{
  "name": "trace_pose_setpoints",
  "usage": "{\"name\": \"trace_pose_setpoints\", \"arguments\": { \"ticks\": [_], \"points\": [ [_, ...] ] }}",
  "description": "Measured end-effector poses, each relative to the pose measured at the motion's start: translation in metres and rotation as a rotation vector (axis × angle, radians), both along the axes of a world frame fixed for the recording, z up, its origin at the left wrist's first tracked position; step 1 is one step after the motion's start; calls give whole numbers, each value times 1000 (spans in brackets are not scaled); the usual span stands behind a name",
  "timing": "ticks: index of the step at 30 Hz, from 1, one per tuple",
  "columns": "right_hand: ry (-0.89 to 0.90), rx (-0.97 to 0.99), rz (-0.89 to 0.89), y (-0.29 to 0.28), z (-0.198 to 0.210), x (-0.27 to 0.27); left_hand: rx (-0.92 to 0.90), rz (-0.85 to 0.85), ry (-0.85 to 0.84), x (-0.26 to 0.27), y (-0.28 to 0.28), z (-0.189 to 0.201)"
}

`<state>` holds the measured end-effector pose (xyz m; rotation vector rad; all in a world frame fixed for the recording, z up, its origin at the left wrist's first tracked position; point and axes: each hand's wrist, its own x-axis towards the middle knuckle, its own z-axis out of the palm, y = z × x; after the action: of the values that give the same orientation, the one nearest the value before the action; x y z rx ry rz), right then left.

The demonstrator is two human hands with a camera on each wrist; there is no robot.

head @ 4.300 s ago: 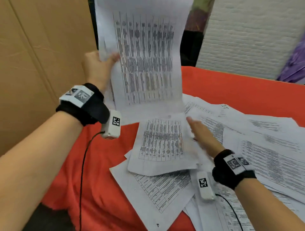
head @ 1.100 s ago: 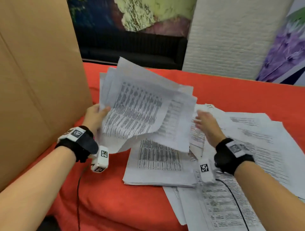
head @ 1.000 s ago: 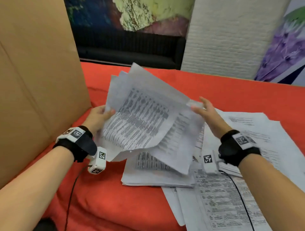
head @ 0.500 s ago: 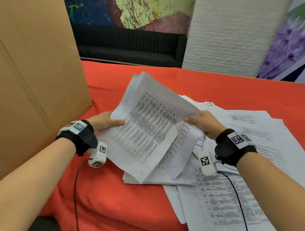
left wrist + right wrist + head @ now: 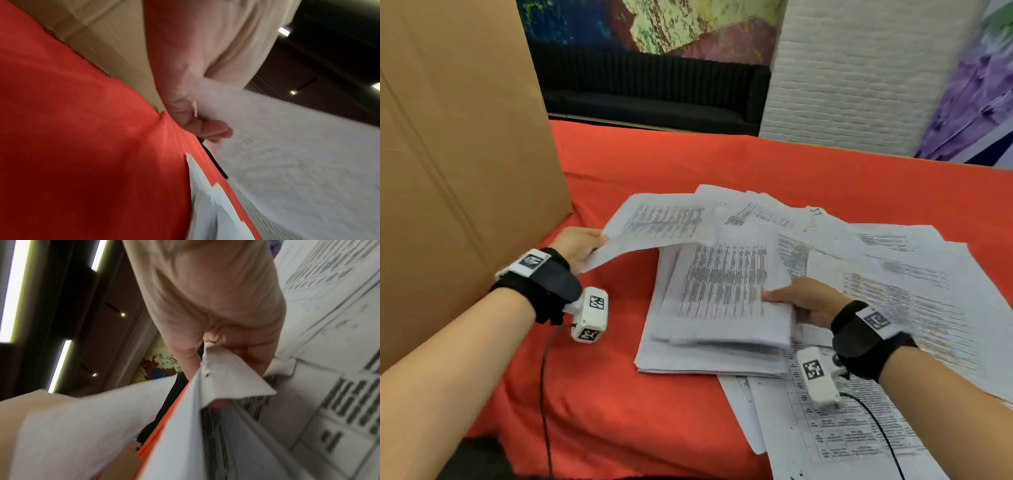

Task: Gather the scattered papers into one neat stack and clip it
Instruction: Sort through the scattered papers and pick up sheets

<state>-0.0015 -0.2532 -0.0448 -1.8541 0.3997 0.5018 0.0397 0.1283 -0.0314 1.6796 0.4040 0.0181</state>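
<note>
A rough stack of printed papers [image 5: 705,363] lies on the red cloth [image 5: 602,394]. Just on top of it is a smaller bundle [image 5: 722,291], and my right hand [image 5: 774,298] grips that bundle by its right edge. The right wrist view shows the thumb and fingers [image 5: 248,356] clamped on the bundle's corner [image 5: 226,374]. My left hand [image 5: 594,244] pinches the left edge of a single sheet [image 5: 654,222], which is lifted off the cloth and arches toward the pile. The left wrist view shows fingers [image 5: 207,128] curled under this sheet [image 5: 298,154]. Loose sheets [image 5: 900,284] lie spread to the right.
A tall cardboard panel [image 5: 465,154] stands close on the left, right beside my left hand. More loose sheets [image 5: 835,431] overhang the near edge at the front right. A black sofa [image 5: 654,92] and a white brick wall [image 5: 859,75] are behind the table.
The papers that both hands held up have come down. They have split: the right hand has brought the bundle down onto the stack, while the left hand has kept one sheet, drawn left.
</note>
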Motion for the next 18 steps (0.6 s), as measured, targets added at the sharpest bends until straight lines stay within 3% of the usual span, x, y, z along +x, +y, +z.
{"name": "trace_pose_setpoints", "arguments": {
  "ticks": [7,14,18],
  "points": [
    [-117,-193,82,22,11,-11,182,-201,48,-22,-88,-29],
    [-102,13,101,6,12,-10,438,-191,28,-30,-99,-38],
    [-67,-19,180,2,9,-7,503,-140,-6,-40,-100,-39]
  ]
}}
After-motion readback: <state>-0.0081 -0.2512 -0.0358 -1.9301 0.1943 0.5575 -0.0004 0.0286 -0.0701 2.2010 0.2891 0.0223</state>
